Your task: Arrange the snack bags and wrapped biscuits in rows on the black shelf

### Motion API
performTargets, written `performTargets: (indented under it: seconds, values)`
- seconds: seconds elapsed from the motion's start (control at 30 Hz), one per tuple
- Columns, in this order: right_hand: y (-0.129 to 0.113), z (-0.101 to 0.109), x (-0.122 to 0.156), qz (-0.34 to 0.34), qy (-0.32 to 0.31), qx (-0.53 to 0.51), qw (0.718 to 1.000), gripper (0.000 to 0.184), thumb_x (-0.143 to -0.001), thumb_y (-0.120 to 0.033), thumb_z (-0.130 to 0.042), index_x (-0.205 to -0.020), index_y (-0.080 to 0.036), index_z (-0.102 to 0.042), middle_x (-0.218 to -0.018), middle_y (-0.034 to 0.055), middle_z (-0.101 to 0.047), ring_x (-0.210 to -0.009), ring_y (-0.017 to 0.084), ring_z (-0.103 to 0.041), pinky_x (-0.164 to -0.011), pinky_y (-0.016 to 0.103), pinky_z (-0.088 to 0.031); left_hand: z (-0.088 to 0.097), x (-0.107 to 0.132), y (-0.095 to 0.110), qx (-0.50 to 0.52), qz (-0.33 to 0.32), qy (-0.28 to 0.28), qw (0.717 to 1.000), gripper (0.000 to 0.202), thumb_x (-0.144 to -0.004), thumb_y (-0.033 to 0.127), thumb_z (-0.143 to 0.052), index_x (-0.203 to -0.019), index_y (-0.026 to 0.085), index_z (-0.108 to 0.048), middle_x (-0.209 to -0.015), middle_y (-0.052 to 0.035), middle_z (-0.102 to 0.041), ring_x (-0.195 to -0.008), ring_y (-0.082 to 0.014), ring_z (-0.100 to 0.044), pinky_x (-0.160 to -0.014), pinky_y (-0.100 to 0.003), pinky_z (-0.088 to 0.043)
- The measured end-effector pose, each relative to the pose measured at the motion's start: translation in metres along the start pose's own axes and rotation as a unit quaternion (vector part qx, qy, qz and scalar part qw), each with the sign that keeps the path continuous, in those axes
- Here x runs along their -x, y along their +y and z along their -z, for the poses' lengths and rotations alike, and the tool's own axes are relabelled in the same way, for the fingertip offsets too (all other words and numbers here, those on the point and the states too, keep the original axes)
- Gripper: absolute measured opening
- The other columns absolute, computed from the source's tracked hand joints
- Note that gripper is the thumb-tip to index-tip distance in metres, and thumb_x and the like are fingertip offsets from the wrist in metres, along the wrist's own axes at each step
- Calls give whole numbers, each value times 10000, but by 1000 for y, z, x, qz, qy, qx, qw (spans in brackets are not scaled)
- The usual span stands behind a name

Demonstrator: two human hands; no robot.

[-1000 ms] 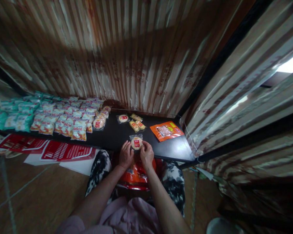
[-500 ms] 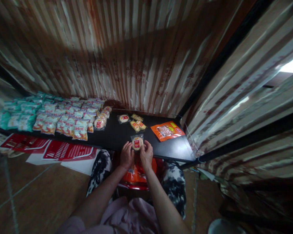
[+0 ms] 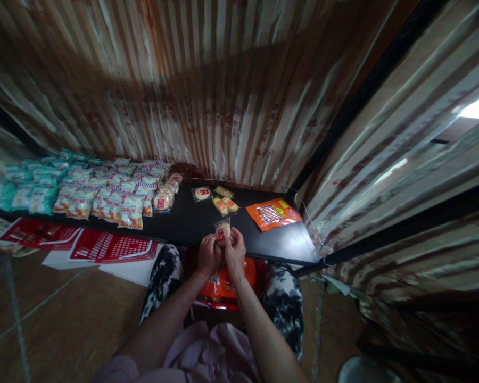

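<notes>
Now left fingers and right fingers, clamped on the wrapped cracker, have turned it aslant.

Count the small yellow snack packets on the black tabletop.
3, left of the orange pouch: a back packet, plus a left packet and right packet close together in front. Others could be hidden underneath.

Your long black surface holds green packets on the left, then white packets, then bunched round packets, maybe crackers. Farther right you have a lone round packet, three yellow packets and an orange bag.
</notes>
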State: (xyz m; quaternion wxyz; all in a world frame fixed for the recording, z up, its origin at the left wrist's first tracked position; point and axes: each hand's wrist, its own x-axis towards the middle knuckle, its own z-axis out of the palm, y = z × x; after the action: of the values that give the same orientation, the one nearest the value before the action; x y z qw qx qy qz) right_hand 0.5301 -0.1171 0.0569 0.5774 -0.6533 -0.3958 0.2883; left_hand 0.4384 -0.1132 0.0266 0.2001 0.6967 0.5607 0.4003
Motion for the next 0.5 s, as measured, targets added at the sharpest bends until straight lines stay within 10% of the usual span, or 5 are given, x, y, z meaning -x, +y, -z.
performTargets:
  seconds: [0.5]
  values:
    - [-5,-13,20,90,-65,42,993,370,-788,-396,-536,-1080,-183,-617,-1109,104,-615,-1040,224,-561,-918,380,-449,27,-13,25,317,197,9,928,333,-878,392,-375,-963,173,-611,-874,-55,-673,-811,-179,-630,-757,-284,-494]
